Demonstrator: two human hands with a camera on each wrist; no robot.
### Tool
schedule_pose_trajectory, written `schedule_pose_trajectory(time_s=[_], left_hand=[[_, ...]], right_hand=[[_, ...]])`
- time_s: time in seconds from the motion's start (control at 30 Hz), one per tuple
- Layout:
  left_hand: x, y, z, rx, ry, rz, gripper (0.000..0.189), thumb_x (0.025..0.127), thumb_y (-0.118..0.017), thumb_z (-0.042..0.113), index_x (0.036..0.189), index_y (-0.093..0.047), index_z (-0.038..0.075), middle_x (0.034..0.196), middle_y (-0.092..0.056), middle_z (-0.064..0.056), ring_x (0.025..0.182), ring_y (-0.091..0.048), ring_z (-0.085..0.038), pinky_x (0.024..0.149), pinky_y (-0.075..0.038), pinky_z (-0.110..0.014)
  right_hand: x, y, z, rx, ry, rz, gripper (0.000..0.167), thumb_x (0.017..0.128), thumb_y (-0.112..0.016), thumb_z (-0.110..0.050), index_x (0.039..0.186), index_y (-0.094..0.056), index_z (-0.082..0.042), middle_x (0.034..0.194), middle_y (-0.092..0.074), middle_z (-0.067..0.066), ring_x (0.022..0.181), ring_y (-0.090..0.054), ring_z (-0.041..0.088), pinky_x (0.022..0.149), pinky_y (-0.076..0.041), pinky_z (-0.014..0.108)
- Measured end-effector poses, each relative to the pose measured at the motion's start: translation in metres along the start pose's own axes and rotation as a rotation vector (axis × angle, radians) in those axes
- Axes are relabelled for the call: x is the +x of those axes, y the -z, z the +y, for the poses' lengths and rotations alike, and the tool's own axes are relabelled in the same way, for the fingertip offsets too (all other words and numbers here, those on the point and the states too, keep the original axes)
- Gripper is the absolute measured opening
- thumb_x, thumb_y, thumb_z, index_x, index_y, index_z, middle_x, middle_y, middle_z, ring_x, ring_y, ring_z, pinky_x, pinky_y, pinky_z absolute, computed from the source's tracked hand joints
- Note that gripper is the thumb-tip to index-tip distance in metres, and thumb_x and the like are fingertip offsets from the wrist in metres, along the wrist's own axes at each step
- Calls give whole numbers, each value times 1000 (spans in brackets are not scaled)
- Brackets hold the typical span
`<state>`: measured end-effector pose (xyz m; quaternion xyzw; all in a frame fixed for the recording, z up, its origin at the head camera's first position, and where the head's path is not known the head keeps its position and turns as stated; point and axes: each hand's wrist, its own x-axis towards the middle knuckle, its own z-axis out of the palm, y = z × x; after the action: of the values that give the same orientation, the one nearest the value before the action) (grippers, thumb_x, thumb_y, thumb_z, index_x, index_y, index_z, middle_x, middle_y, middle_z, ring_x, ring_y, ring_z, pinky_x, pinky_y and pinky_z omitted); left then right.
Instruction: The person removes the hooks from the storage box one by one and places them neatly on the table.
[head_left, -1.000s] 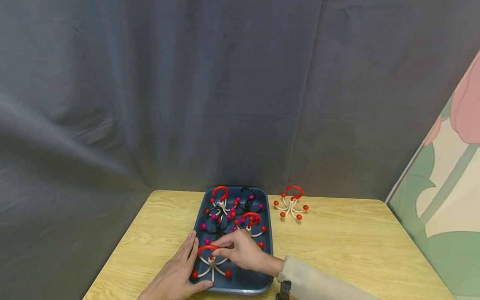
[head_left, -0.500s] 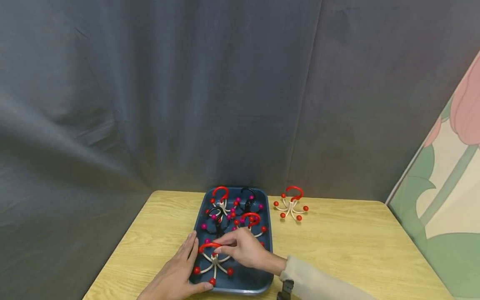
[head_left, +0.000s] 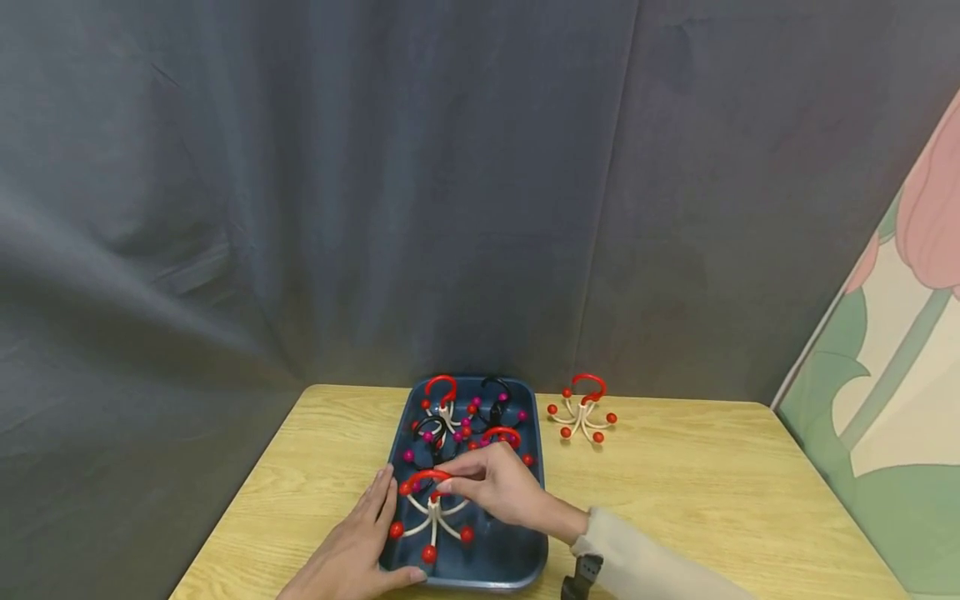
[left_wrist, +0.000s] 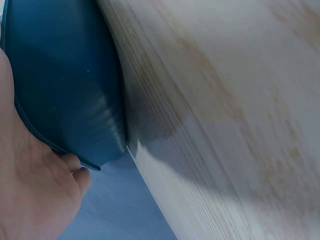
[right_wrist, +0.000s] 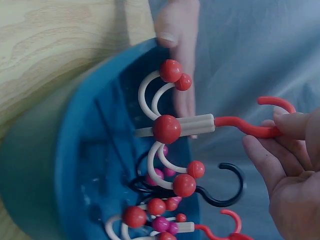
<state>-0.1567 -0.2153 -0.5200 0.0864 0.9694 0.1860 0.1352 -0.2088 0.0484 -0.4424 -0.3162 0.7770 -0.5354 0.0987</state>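
Observation:
My right hand (head_left: 498,483) pinches the red hook of a multi-arm hook hanger (head_left: 433,508) between thumb and fingers. This hanger has white curved arms tipped with red balls (right_wrist: 166,129); it is held upright over the near part of the dark blue tray (head_left: 510,567). My left hand (head_left: 356,533) rests along the tray's left rim with fingers straight and the thumb at the front rim. Other hangers stand in the tray: a white one with a red hook (head_left: 442,408), black ones (right_wrist: 225,192) with magenta balls, and another red-hooked one partly hidden behind my right hand.
On the wooden table (head_left: 675,483), right of the tray, stands another white hanger with a red hook (head_left: 582,412). A grey curtain (head_left: 450,192) hangs behind the table. A panel with a tulip pattern (head_left: 885,375) stands at the right.
My right hand has moved up and slightly right, raising the held hanger. More of the tray floor shows beneath it. My left hand stays on the rim.

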Motion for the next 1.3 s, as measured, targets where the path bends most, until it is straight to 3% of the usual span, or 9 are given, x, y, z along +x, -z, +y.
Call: schedule_pose_trajectory(time_s=[0.23, 0.43, 0.57, 0.67, 0.83, 0.93, 1.07, 1.13, 1.3], left_hand=[[0, 0, 0, 4, 8, -4, 136, 73, -59, 95, 170, -13, 11, 180, -2, -7, 162, -19, -37, 122, -34, -69], [1, -2, -1, 10, -3, 7, 136, 73, -57, 96, 170, -15, 11, 180, -2, -7, 163, -18, -36, 123, -35, -68], [1, -3, -1, 10, -4, 2, 136, 74, -58, 96, 170, -15, 10, 180, -2, -7, 163, -17, -37, 124, -33, -68], [1, -3, -1, 6, 7, -2, 137, 73, -58, 96, 170, -15, 11, 180, -2, -7, 163, -18, -37, 124, -32, -68], [0, -2, -1, 22, -15, 18, 138, 72, -58, 97, 170, -14, 10, 180, -1, -8, 164, -16, -36, 125, -33, -66], [-1, -2, 1, 25, -25, 21, 138, 73, -57, 97, 169, -15, 9, 180, -1, -9, 165, -14, -36, 125, -32, -66], [-1, -2, 2, 28, -13, 14, 138, 73, -57, 97, 169, -16, 8, 180, -2, -10, 164, -16, -37, 124, -33, -67], [-1, -2, 2, 35, -10, 16, 138, 72, -57, 97, 169, -16, 8, 180, -2, -10, 164, -16, -37, 124, -33, -66], [-1, -3, 2, 29, -5, 16, 138, 73, -58, 96, 169, -16, 7, 180, -1, -10, 164, -16, -38, 124, -33, -67]], right_hand=[[-1, 13, -11, -14, 30, 58, 21, 92, -82, -25, 113, -84, -20, 101, -84, 0, 76, -77, 4, 57, -52, 16], [-2, 27, -18, -3, 34, 85, 25, 92, -82, -21, 115, -83, -14, 104, -83, 6, 85, -80, 9, 66, -61, 21], [-5, 39, -23, -12, 19, 111, 25, 92, -82, -23, 116, -83, -17, 106, -83, 3, 88, -80, 10, 64, -58, 19], [-7, 49, -25, -18, 16, 132, 26, 92, -81, -24, 117, -82, -16, 106, -83, 4, 79, -75, 5, 55, -45, 17], [-13, 64, -27, -5, 34, 175, 29, 94, -80, -22, 120, -81, -9, 104, -83, 11, 60, -58, 4, 46, -30, 22], [-19, 74, -27, -19, 44, 194, 29, 94, -80, -21, 120, -81, -8, 102, -83, 10, 65, -67, 4, 50, -39, 19], [-29, 89, -25, -41, 61, 217, 29, 94, -80, -20, 120, -80, -9, 105, -83, 8, 90, -80, 9, 70, -54, 18], [-34, 99, -23, -55, 64, 240, 28, 94, -80, -20, 120, -81, -10, 104, -83, 9, 84, -78, 5, 68, -52, 18], [-48, 125, -16, -97, 49, 302, 26, 94, -79, -18, 118, -81, -11, 102, -83, 11, 61, -60, -1, 45, -32, 26]])
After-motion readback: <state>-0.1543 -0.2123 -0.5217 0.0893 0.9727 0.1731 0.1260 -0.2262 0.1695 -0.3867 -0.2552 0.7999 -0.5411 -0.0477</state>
